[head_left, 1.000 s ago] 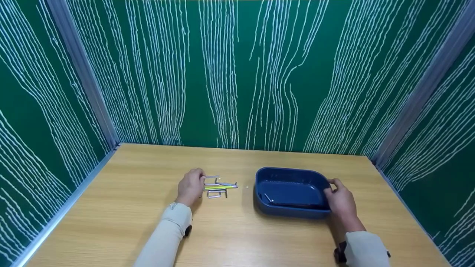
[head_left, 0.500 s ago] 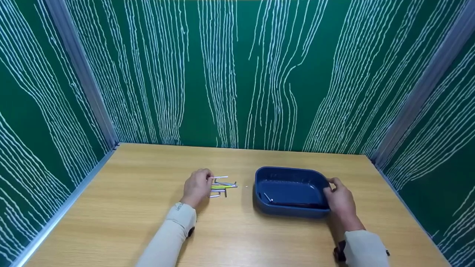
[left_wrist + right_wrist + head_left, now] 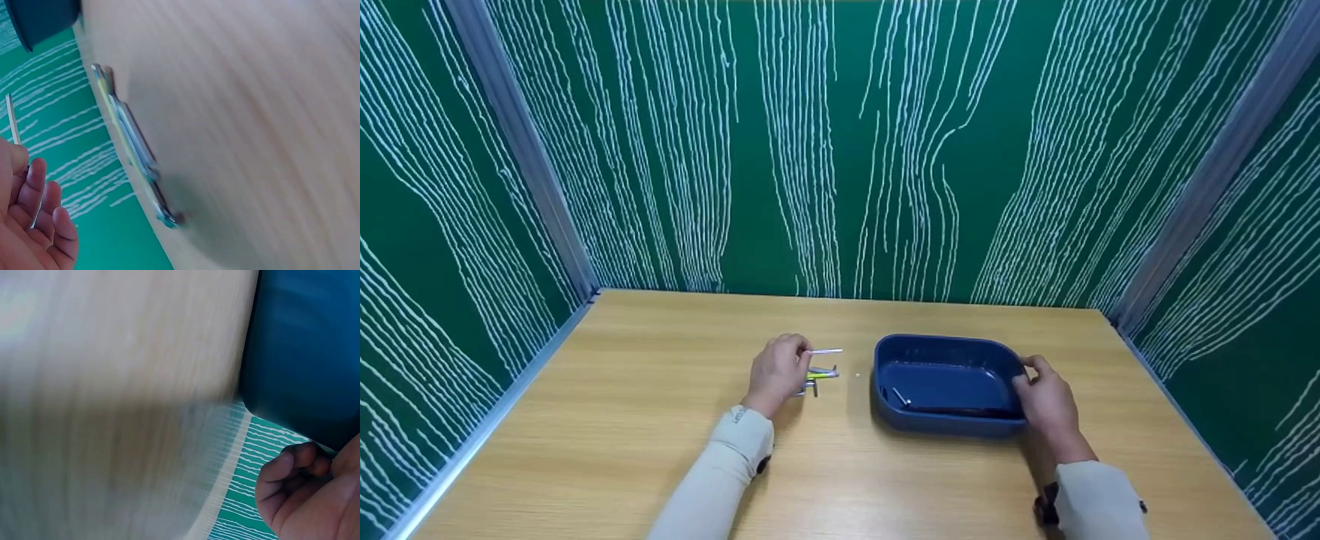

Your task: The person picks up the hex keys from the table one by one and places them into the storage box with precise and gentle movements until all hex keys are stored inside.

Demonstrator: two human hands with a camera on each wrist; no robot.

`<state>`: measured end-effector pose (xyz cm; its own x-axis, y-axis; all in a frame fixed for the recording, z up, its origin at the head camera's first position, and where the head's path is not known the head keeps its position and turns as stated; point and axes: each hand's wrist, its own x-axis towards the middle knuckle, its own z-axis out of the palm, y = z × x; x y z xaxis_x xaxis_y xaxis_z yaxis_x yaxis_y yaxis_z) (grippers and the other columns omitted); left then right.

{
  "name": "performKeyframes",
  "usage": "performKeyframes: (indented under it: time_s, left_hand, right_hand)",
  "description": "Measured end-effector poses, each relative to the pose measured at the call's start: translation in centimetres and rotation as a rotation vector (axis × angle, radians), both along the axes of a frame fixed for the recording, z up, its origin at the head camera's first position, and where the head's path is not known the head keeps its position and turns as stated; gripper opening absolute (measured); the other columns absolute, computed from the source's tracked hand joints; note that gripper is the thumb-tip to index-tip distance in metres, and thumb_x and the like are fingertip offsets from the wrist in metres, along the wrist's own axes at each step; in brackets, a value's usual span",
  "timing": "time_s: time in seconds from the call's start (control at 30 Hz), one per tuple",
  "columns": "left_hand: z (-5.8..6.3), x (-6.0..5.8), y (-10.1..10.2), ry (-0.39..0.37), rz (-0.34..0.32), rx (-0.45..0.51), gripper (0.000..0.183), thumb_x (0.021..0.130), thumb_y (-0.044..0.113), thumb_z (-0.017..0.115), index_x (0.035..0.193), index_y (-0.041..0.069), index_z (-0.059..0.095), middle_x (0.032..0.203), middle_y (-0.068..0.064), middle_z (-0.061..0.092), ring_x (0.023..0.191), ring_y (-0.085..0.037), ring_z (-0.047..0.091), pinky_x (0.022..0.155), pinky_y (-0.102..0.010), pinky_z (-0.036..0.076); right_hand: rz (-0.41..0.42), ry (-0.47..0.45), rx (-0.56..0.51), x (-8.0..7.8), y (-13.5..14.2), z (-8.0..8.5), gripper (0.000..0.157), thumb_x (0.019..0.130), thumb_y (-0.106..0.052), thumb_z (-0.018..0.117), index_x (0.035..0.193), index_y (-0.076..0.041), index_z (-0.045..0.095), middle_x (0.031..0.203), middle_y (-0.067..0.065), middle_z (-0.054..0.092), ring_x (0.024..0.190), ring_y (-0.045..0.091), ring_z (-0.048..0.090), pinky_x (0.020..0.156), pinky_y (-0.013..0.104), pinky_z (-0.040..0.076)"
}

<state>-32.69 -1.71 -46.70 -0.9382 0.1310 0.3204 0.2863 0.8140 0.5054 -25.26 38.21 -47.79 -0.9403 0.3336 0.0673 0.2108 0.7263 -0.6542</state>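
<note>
My left hand (image 3: 778, 373) pinches a slim silver hex key (image 3: 829, 351) between thumb and fingertips, its free length pointing right. In the left wrist view this key (image 3: 13, 119) stands clear of the table. Just beneath and beside the hand lies a small pile of silver hex keys (image 3: 815, 386) with a yellow-green rod (image 3: 821, 376) among them; the hand hides part of it. A dark blue plastic bin (image 3: 952, 427) stands to the right. My right hand (image 3: 1050, 409) grips its right end, thumb over the rim and fingers curled behind. Inside the bin rests another hex key (image 3: 901, 397).
The wooden table (image 3: 660, 420) ends at a green wall (image 3: 855, 187) with wavy white lines. More such walls rise at left and right, joined by metal posts (image 3: 529, 150). A tiny white speck (image 3: 857, 375) lies between pile and bin.
My left hand has moved right and slightly away from me, carrying the hex key up off the pile toward the bin. My right hand and the bin have hardly moved.
</note>
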Motion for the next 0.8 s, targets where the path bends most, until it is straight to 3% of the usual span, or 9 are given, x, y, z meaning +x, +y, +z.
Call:
performKeyframes:
  time_s: [0.37, 0.57, 0.8]
  left_hand:
    - [1.6, 0.8, 3.5, 0.051, -0.075, 0.036, 0.008, 0.085, 0.030, 0.053, 0.088, 0.024, 0.058, 0.081, 0.013, 0.052, 0.077, -0.008, 0.046, 0.066, -0.024, 0.041]
    - [2.1, 1.5, 5.2, 0.092, -0.135, 0.018, 0.010, 0.086, 0.029, 0.053, 0.087, 0.022, 0.059, 0.082, 0.012, 0.054, 0.077, -0.008, 0.046, 0.065, -0.023, 0.042]
    - [2.4, 2.0, 7.4, 0.149, -0.158, -0.022, 0.007, 0.083, 0.028, 0.055, 0.084, 0.023, 0.060, 0.083, 0.011, 0.058, 0.077, -0.007, 0.049, 0.064, -0.024, 0.043]
  right_hand:
    - [0.000, -0.011, -0.012, 0.0, 0.0, 0.1, 0.041, 0.091, -0.025, 0.037, 0.130, -0.015, 0.035, 0.099, 0.015, 0.054, 0.082, 0.024, 0.049, 0.060, 0.028, 0.037]
    - [-0.003, -0.015, -0.021, 0.0, -0.1, 0.0, 0.042, 0.091, -0.025, 0.037, 0.131, -0.014, 0.035, 0.104, 0.016, 0.054, 0.084, 0.025, 0.050, 0.062, 0.028, 0.039]
    - [-0.002, -0.002, 0.019, 0.0, 0.0, 0.0, 0.041, 0.090, -0.027, 0.037, 0.130, -0.015, 0.036, 0.102, 0.017, 0.056, 0.084, 0.026, 0.049, 0.063, 0.031, 0.037]
